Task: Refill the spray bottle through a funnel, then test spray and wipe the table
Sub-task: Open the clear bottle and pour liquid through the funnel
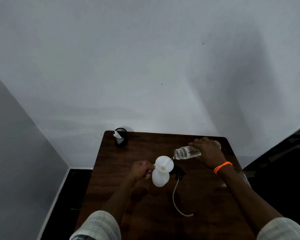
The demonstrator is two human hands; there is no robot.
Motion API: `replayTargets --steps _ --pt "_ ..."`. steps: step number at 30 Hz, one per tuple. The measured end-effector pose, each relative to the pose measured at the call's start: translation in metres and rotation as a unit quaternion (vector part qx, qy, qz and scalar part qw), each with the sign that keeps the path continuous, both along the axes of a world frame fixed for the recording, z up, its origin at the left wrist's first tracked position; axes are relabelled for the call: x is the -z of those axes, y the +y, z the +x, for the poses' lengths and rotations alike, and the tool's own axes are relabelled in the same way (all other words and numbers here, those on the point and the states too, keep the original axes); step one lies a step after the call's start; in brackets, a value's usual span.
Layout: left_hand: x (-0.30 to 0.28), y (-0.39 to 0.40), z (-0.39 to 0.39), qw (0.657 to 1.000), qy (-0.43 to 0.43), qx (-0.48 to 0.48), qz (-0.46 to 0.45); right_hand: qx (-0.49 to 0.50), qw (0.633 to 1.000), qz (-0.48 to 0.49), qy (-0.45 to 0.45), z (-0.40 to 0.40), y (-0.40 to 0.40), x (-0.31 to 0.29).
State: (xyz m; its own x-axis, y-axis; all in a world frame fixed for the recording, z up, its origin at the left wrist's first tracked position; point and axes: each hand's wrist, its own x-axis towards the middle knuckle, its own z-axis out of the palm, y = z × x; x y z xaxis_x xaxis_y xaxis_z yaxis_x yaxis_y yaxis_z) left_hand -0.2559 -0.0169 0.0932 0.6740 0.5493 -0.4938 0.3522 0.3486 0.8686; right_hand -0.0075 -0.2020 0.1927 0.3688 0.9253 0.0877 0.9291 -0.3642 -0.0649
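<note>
A white spray bottle (160, 179) stands on the dark wooden table (206, 196) with a white funnel (164, 165) seated in its neck. My left hand (140, 171) grips the funnel's tab at its left side, steadying it. My right hand (208, 152) holds a clear water bottle (186, 152) tipped on its side, mouth over the funnel's right rim, a thin stream running in. The black spray head (177, 172) lies on the table just right of the bottle, its pale dip tube (177, 203) curling toward me.
A black mesh pen cup (121, 137) with white paper inside stands at the table's far left corner, against the white wall. An orange band circles my right wrist. Dark floor lies to both sides of the table.
</note>
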Motion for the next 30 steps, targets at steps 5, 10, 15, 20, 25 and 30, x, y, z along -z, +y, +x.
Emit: replayTargets --steps 5,10,15,20,25,30 --pt "0.0016 -0.0005 -0.0011 1.0 0.012 0.0 0.002 0.002 1.0 0.0 0.003 -0.0017 0.0001 0.0009" --pt "-0.0006 -0.0008 -0.0022 1.0 0.01 0.006 0.01 0.003 1.0 -0.001 0.007 -0.0051 0.001 0.0031" --pt "-0.0004 -0.0004 -0.0025 1.0 0.013 0.003 0.013 0.0 1.0 -0.001 0.002 -0.0048 0.0022 0.0026" --pt "0.0018 0.0005 -0.0029 1.0 0.008 0.006 0.009 -0.004 1.0 -0.002 -0.004 -0.0048 0.0036 0.0021" --pt "0.0042 0.0022 -0.0022 1.0 0.018 0.011 0.016 -0.005 1.0 -0.001 -0.006 -0.0036 0.0041 0.0046" --pt "0.0074 0.0044 -0.0019 1.0 0.019 0.008 0.016 -0.011 1.0 0.004 -0.005 -0.0046 0.0078 0.0099"
